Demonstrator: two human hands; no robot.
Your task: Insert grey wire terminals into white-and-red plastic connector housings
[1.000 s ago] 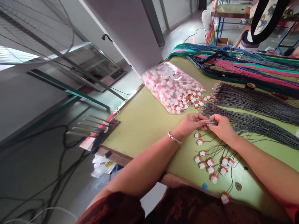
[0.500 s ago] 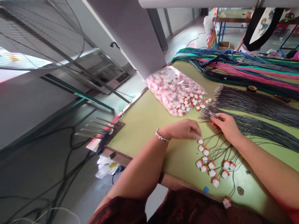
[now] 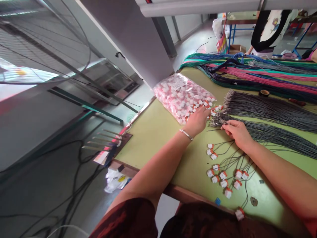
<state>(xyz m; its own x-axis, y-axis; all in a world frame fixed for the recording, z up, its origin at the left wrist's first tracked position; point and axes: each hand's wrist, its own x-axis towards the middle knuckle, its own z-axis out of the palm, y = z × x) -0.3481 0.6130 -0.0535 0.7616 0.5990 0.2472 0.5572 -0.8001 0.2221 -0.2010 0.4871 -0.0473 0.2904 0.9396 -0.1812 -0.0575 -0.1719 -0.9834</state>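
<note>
My left hand reaches among the loose white-and-orange connectors spilled at the mouth of a clear plastic bag; its fingertips are curled down on them and what they hold is hidden. My right hand pinches the metal-tipped ends of a grey wire bundle on the green table. Several finished connectors with thin black wires lie below both hands.
A second grey wire bundle and pink, teal and dark cable bundles cover the far table. A tape roll sits by them. A person stands at the back. A rack of metal pegs juts from the table's left edge.
My left hand has left the finished connectors and moved up to the loose connectors at the bag. My right hand stays on the grey wire ends.
</note>
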